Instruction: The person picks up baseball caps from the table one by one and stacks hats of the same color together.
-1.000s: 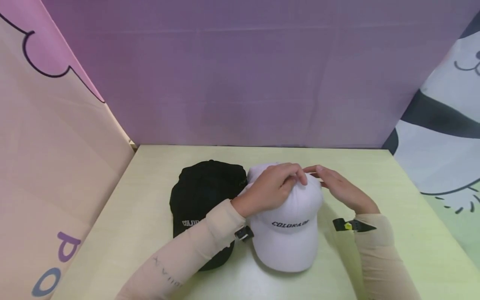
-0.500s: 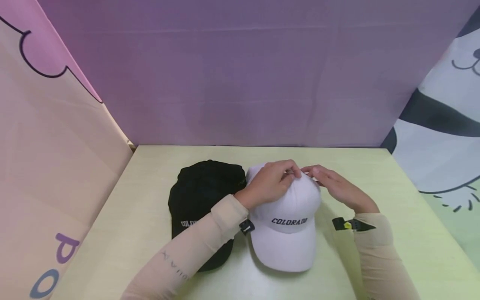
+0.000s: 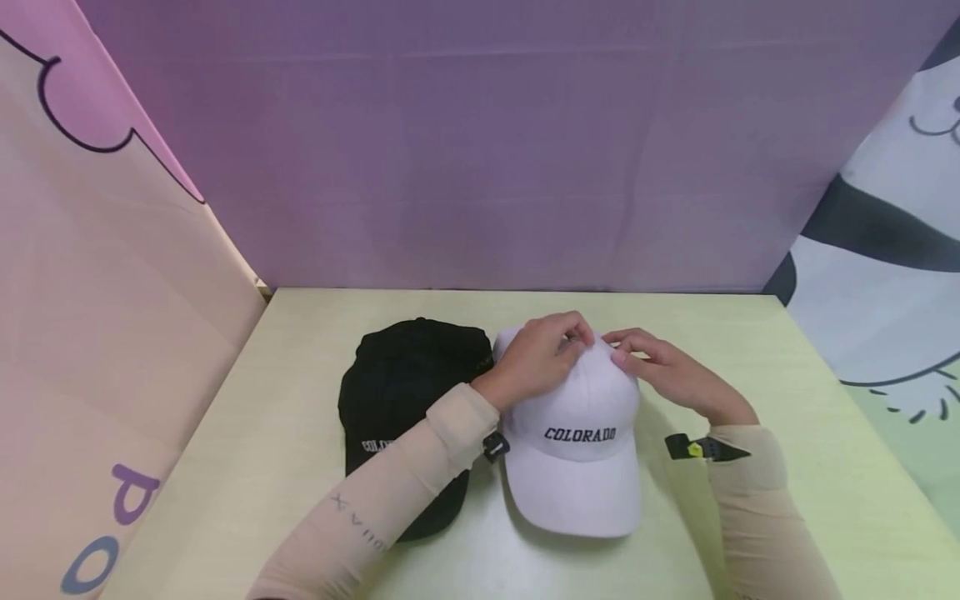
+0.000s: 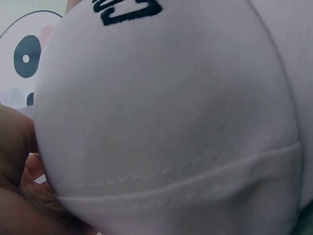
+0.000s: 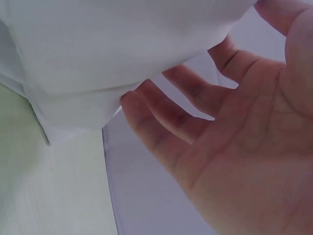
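In the head view a white baseball cap (image 3: 577, 417) with dark COLORADO lettering sits on the table, its brim toward me. My left hand (image 3: 536, 358) reaches over its left side, thumb and bent fingers pinching at the top of the crown. From the other side comes my right hand (image 3: 675, 375), its loosely bent fingers and thumb touching the back right of the crown. The right wrist view has those fingertips (image 5: 131, 100) against the white fabric. Left of it is a black cap (image 3: 412, 375) with pale lettering, partly hidden behind my left sleeve.
The pale yellow-green table (image 3: 270, 433) carries both caps side by side. A purple backdrop (image 3: 465, 167) rises along its far edge. Printed cloth panels stand at the left (image 3: 127, 292) and right, the right one with a panda drawing (image 3: 877, 267).
The white cap has turned slightly, and its lettering now sits more level. Both hands have shifted slightly over its crown, the right thumb now on the fabric. The black cap stays put.
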`<state>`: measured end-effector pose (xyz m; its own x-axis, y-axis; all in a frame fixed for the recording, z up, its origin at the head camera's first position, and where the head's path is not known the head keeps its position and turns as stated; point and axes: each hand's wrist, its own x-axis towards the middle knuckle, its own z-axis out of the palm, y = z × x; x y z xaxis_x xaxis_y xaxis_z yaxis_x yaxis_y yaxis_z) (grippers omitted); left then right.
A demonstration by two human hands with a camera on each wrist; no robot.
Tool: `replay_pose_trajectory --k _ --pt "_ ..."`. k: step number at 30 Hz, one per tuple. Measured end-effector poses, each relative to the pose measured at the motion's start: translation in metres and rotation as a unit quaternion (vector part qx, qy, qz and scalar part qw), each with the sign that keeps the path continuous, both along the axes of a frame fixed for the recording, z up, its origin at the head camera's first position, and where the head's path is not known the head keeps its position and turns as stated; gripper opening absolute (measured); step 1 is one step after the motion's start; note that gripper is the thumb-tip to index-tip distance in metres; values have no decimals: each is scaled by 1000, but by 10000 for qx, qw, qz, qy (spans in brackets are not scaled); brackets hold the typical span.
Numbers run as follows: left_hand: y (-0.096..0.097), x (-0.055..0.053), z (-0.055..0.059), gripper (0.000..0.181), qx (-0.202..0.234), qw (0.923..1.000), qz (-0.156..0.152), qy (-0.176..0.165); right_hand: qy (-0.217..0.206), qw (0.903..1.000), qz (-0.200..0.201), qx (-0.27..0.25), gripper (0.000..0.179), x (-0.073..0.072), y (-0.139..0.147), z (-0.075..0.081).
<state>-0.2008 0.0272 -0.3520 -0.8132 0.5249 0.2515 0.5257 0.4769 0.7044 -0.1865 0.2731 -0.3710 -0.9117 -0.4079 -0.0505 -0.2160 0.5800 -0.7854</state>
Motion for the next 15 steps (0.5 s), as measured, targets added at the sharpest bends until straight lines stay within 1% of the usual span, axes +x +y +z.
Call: replay_pose_trajectory --k 4,9,12,15 --pt "2 -3 -3 12 -75 9998 94 156 -50 9999 -75 -72 27 -1 -2 -2" --pt "5 -3 -8 11 -381 9978 351 420 34 9999 -71 -138 25 -4 -3 -8" --pt "6 -2 -10 10 -722 9934 511 732 87 9998 -81 -128 24 -6 -4 -11" --pt "5 1 -11 13 -1080 9860 611 1111 119 9998 -123 -108 23 -6 -4 -13"
